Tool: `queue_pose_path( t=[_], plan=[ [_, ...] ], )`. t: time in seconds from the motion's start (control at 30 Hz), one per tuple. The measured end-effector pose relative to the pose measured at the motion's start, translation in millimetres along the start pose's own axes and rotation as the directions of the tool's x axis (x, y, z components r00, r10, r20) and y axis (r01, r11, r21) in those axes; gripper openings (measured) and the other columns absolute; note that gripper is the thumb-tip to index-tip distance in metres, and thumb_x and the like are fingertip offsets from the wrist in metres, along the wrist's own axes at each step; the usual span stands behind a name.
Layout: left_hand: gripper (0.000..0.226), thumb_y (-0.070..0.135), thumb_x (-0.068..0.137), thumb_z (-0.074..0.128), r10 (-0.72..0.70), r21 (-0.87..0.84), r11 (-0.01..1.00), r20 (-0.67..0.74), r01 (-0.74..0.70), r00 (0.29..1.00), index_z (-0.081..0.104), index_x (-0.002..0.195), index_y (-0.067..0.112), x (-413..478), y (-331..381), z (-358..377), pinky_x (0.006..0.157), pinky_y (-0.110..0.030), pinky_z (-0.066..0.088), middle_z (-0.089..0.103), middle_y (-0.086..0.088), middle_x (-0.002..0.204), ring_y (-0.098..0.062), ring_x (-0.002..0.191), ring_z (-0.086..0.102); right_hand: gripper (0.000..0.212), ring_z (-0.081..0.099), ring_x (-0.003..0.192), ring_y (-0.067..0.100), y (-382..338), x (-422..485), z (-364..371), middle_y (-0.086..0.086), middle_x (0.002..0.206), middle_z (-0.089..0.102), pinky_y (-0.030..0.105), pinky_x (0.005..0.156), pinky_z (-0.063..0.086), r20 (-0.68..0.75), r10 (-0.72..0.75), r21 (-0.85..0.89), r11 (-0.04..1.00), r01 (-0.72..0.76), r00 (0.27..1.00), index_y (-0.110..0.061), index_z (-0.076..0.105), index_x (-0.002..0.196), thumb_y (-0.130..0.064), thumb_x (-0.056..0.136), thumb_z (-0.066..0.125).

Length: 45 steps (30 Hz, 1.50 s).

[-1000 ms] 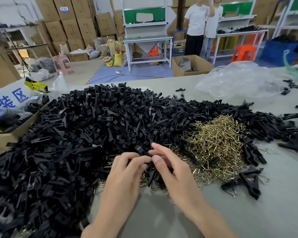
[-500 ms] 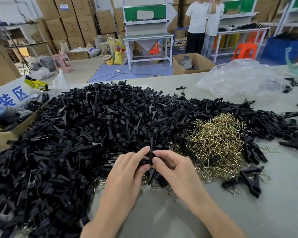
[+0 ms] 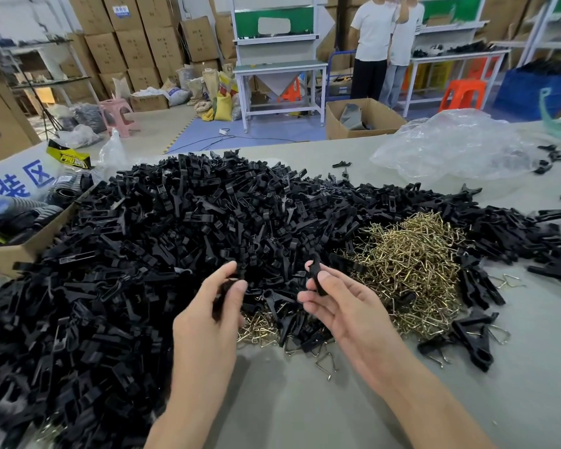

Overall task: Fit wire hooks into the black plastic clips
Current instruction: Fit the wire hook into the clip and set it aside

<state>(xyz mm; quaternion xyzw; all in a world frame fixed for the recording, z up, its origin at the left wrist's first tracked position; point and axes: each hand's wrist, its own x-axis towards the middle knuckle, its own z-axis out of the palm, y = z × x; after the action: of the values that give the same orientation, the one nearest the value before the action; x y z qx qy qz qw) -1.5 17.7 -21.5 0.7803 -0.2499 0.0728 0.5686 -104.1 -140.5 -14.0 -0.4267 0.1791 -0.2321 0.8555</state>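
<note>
Slippage is the risk: right hand [image 3: 347,306] lightly pinches one black clip [image 3: 316,277], left hand [image 3: 214,315] grips a second clip [image 3: 226,288], and either could drop into the clip pile [image 3: 175,222].

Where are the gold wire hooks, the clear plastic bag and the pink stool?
gold wire hooks [image 3: 412,270], head view, heap's middle
clear plastic bag [image 3: 450,147], head view, crumpled middle
pink stool [image 3: 115,104], head view, seat
</note>
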Motion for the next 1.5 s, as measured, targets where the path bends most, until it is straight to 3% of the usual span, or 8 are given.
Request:
queue_pose_path(
  t=[0.13,0.27,0.4,0.57,0.73,1.03,1.23,1.5],
  plan=[
    [0.024,0.04,0.087,0.069,-0.1,-0.138,0.984,0.095,0.113,0.99,0.059,0.105,0.052,-7.8,9.9,11.7,0.07,-0.013,0.048,0.068,0.023,0.093,0.0,0.077,0.064,0.021,0.075,0.09,0.027,6.7,2.1,1.6,0.012,0.092,0.074,0.026,0.074,0.06,0.034,0.055,-0.02,0.998,-0.055,0.998,-0.01,0.079,0.101,-0.009,0.097,0.059],
    [0.02,0.031,0.091,0.068,-0.097,-0.196,0.971,0.191,0.135,0.977,0.068,0.102,0.048,-10.0,14.4,11.5,0.056,-0.013,0.042,0.061,0.016,0.063,0.0,0.056,0.049,0.023,0.074,0.099,0.027,9.4,0.6,1.6,0.016,0.102,0.076,0.027,0.08,0.059,0.084,0.067,-0.04,0.997,-0.064,0.994,-0.012,0.08,0.099,-0.007,0.097,0.058],
    [0.026,0.029,0.092,0.067,-0.127,-0.253,0.95,0.228,0.185,0.965,0.069,0.104,0.052,-10.2,17.7,11.7,0.051,-0.014,0.042,0.06,0.003,0.057,-0.005,0.052,0.05,0.021,0.074,0.101,0.025,12.1,-1.1,4.3,0.017,0.107,0.076,0.026,0.08,0.059,0.124,0.079,-0.073,0.995,-0.07,0.989,-0.012,0.076,0.103,-0.005,0.1,0.056],
    [0.036,0.021,0.094,0.066,-0.145,-0.301,0.93,0.23,0.212,0.962,0.069,0.11,0.053,-12.6,16.7,13.3,0.058,-0.018,0.051,0.074,0.008,0.079,-0.006,0.059,0.056,0.024,0.075,0.091,0.024,15.1,-0.9,5.0,0.016,0.105,0.076,0.026,0.076,0.059,0.106,0.068,-0.102,0.993,-0.057,0.992,-0.01,0.061,0.121,-0.004,0.098,0.059],
    [0.027,0.036,0.099,0.052,-0.132,-0.313,0.927,0.25,0.209,0.959,0.067,0.118,0.05,-16.3,17.5,15.0,0.072,-0.017,0.052,0.075,0.009,0.094,-0.006,0.074,0.065,0.031,0.075,0.087,0.024,16.4,-2.4,4.3,0.009,0.107,0.076,0.027,0.074,0.059,0.115,0.026,-0.198,0.98,-0.003,0.993,-0.017,0.061,0.123,-0.001,0.097,0.06],
    [0.041,0.011,0.095,0.063,-0.117,-0.369,0.907,0.243,0.204,0.963,0.066,0.119,0.044,-12.5,20.5,15.3,0.086,-0.014,0.051,0.074,0.016,0.11,-0.002,0.108,0.066,0.035,0.072,0.085,0.017,14.2,-9.6,8.5,-0.002,0.098,0.076,0.032,0.08,0.061,0.165,-0.038,-0.347,0.933,0.094,0.986,-0.02,0.061,0.125,0.0,0.096,0.062],
    [0.027,0.005,0.09,0.068,-0.131,-0.382,0.899,0.235,0.215,0.963,0.073,0.104,0.026,-11.4,18.4,17.4,0.08,-0.007,0.049,0.076,0.013,0.101,-0.001,0.099,0.069,0.034,0.073,0.086,0.016,12.7,-9.7,9.1,0.002,0.103,0.075,0.03,0.079,0.061,0.157,-0.045,-0.335,0.937,0.096,0.987,-0.017,0.059,0.124,0.002,0.095,0.061],
    [0.033,0.009,0.096,0.061,-0.11,-0.337,0.921,0.261,0.197,0.959,0.071,0.111,0.036,-15.1,22.3,17.3,0.086,-0.007,0.048,0.074,0.021,0.107,0.003,0.104,0.067,0.035,0.074,0.091,0.017,13.5,-8.0,5.6,0.002,0.107,0.075,0.03,0.08,0.061,0.15,-0.063,-0.371,0.921,0.115,0.987,-0.022,0.06,0.122,-0.001,0.096,0.063]
  ],
)
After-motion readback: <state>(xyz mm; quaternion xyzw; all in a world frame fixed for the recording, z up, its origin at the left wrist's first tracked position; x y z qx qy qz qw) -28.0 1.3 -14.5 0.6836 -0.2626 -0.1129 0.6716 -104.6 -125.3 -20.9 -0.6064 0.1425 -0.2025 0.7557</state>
